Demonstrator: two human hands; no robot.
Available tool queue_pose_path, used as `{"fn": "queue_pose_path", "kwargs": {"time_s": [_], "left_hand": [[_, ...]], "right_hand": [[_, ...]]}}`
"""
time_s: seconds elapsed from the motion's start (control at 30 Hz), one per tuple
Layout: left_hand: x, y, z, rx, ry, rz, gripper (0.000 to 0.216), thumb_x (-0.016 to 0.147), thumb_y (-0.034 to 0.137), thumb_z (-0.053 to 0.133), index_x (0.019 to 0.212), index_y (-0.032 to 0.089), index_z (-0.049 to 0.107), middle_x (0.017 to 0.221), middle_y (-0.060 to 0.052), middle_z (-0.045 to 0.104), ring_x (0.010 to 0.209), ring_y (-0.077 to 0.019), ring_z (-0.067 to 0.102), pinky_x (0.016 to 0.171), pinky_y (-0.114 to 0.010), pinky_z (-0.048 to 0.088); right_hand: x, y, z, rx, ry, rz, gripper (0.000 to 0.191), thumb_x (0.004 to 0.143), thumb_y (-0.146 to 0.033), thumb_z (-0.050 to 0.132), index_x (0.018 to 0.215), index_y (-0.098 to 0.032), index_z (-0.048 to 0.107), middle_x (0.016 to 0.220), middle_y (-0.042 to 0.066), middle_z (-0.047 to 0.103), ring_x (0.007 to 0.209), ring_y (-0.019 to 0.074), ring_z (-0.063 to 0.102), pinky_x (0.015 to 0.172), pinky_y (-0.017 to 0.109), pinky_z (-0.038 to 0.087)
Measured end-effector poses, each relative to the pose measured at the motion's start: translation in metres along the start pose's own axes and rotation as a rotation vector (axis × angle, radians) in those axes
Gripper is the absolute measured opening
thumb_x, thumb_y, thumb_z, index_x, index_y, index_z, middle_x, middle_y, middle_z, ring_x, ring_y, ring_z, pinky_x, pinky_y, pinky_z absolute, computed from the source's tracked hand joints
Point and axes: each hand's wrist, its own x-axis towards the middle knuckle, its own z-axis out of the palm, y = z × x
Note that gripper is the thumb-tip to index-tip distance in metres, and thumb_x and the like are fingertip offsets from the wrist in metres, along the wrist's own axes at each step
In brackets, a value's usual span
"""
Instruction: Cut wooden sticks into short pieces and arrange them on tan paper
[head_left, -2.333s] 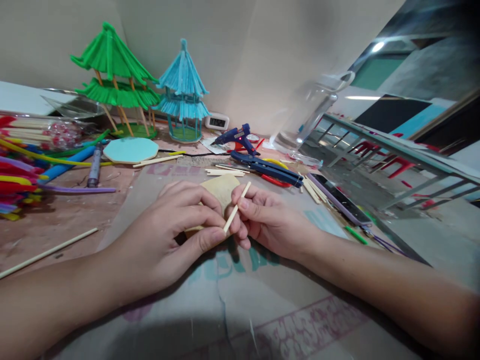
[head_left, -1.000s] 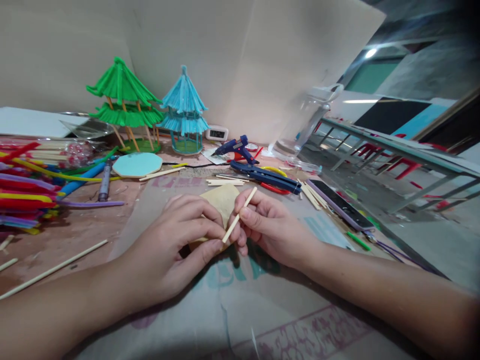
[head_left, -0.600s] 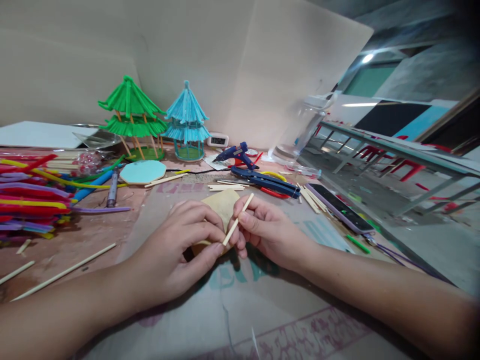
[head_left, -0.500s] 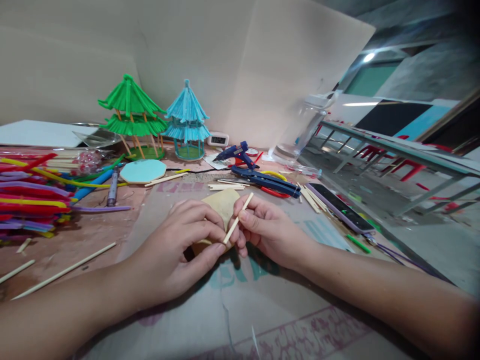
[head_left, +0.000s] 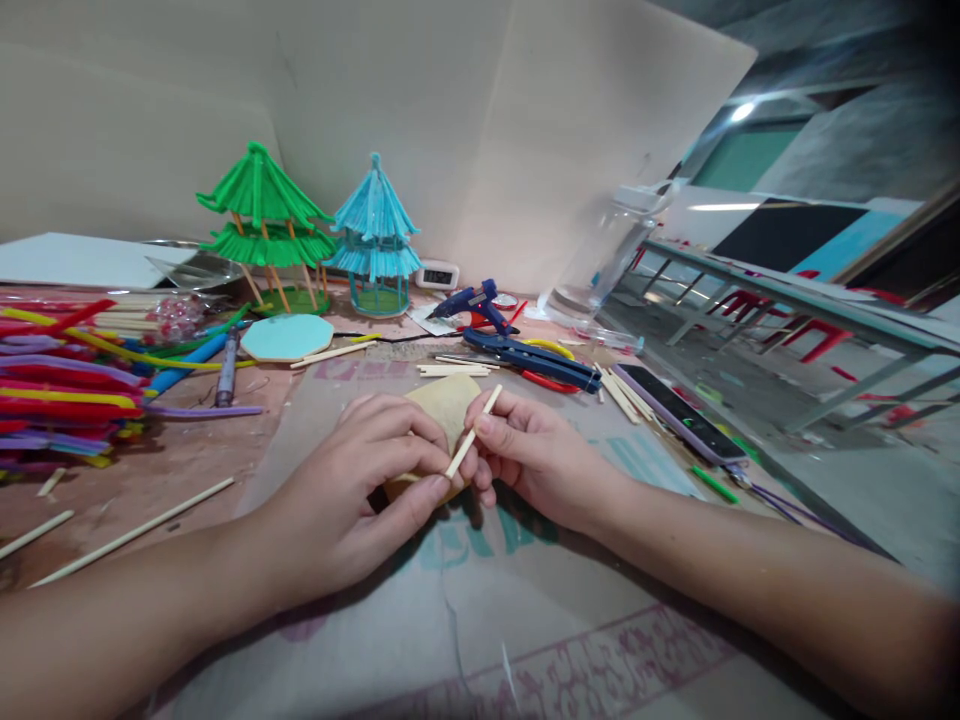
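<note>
A short pale wooden stick (head_left: 474, 430) slants between my two hands, its upper end pointing away to the right. My right hand (head_left: 529, 455) pinches it near the middle with thumb and forefinger, the other fingers curled. My left hand (head_left: 386, 475) is closed at the stick's lower end, with thumb and fingertips on it. Below and behind the fingers is a tan sheet-like piece (head_left: 444, 402), partly hidden by both hands; its kind is unclear. Several cut sticks (head_left: 454, 370) lie just beyond it.
Green (head_left: 262, 225) and blue (head_left: 375, 235) pagoda models stand at the back. A hot glue gun (head_left: 478, 303), blue-handled cutters (head_left: 532, 360) and a phone (head_left: 679, 412) lie to the right. Colourful pipe cleaners (head_left: 67, 400) pile up at left, near a light-blue octagon (head_left: 287, 339).
The hands and stick keep nearly the same pose. The view has shifted slightly, and the stick sits a little higher in the picture.
</note>
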Motion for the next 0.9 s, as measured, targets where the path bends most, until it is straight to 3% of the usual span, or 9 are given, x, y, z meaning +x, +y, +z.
{"fn": "queue_pose_path", "kwargs": {"time_s": [0.37, 0.57, 0.73, 0.9], "left_hand": [[0.000, 0.001, -0.002, 0.005, -0.016, -0.030, 0.015, 0.100, 0.019, 0.058, 0.094, 0.023, 0.071, 0.098, 0.002, 0.068, 0.099, -0.0143, 0.060, 0.093, -0.029, 0.042], [-0.001, -0.006, 0.001, 0.044, -0.088, -0.054, 0.017, 0.103, 0.026, 0.058, 0.098, 0.026, 0.074, 0.098, 0.002, 0.069, 0.100, -0.0163, 0.059, 0.093, -0.033, 0.040], [-0.003, -0.009, 0.004, 0.083, -0.101, -0.001, 0.016, 0.103, 0.023, 0.058, 0.108, 0.029, 0.072, 0.103, 0.001, 0.067, 0.103, -0.0179, 0.057, 0.091, -0.034, 0.040], [-0.002, -0.008, 0.004, 0.096, -0.124, -0.001, 0.017, 0.103, 0.022, 0.055, 0.103, 0.026, 0.071, 0.099, -0.002, 0.066, 0.098, -0.0199, 0.057, 0.087, -0.035, 0.042]], "right_hand": [[0.000, -0.001, 0.001, -0.028, 0.041, 0.016, 0.034, 0.088, -0.041, 0.082, 0.089, -0.019, 0.057, 0.070, -0.002, 0.074, 0.051, 0.0092, 0.065, 0.048, 0.018, 0.055], [-0.011, -0.007, 0.018, -0.253, 0.145, -0.093, 0.029, 0.089, -0.043, 0.079, 0.091, -0.020, 0.063, 0.070, -0.002, 0.070, 0.054, 0.0087, 0.062, 0.053, 0.020, 0.054], [-0.018, -0.007, 0.027, -0.416, 0.106, -0.202, 0.029, 0.091, -0.046, 0.075, 0.086, -0.018, 0.070, 0.072, -0.002, 0.064, 0.057, 0.0077, 0.056, 0.054, 0.021, 0.046], [-0.017, -0.005, 0.026, -0.473, 0.117, -0.182, 0.027, 0.090, -0.044, 0.075, 0.088, -0.017, 0.073, 0.073, -0.001, 0.065, 0.059, 0.0090, 0.055, 0.055, 0.022, 0.045]]}}
